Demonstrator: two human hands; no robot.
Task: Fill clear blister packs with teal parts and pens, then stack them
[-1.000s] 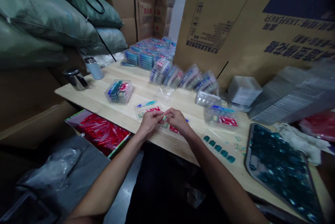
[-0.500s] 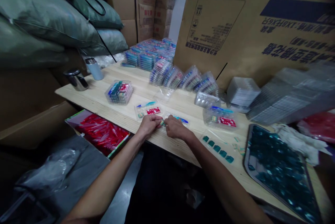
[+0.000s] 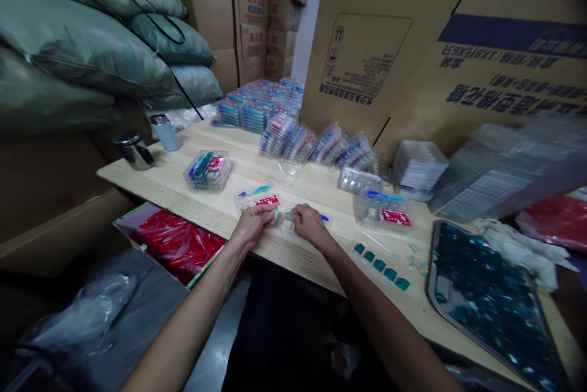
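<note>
My left hand (image 3: 253, 224) is closed at the wooden table's front edge, its fingertips pinching a small pale-green piece (image 3: 276, 214). Just to the right, my right hand (image 3: 310, 224) pinches a thin greenish strip (image 3: 289, 213) between thumb and fingers. Behind the left fingers lies a clear plastic tray (image 3: 244, 202) with a red, white-specked card (image 3: 268, 200) and blue and teal pen-like sticks. Another blue stick (image 3: 324, 218) shows past my right knuckles, in a second clear tray mostly hidden by that hand.
Right of my arm lie a row of teal gem-like pieces (image 3: 378, 265) and a dark tray (image 3: 433, 269) full of more. A filled clear box (image 3: 383, 211) stands nearby. Stacked packs (image 3: 208, 172), a steel cup (image 3: 134, 151) and a drawer of red sticks (image 3: 177, 239) are leftward.
My hands, close together before, have moved apart; the left shifted a little left and down, the right slightly right. A thin strip now shows at the right fingertips. The view tilted up slightly.
</note>
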